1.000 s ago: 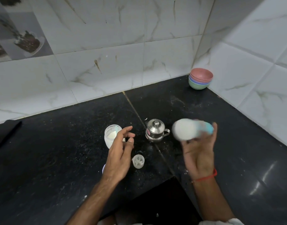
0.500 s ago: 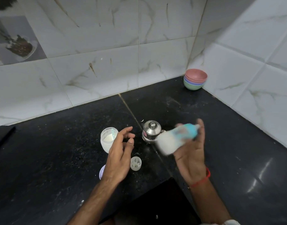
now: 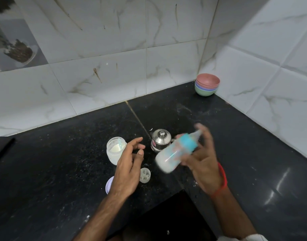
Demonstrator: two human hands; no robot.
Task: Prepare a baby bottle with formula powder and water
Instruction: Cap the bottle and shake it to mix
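Right hand (image 3: pixel 204 164) has its grip around the capped, milky baby bottle (image 3: pixel 177 153), tilted above the tabletop (image 3: pixel 62 171) middle; left hand (image 3: pixel 130 164) hangs empty, loosely spread. Mixing looks nearly done; formula jar (image 3: pixel 115 150) sits uncovered.

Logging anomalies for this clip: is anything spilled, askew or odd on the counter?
Yes. White specks, probably powder, are scattered over the black counter around the open powder jar and the small clear cap. The bottle in the right hand is tilted and blurred.
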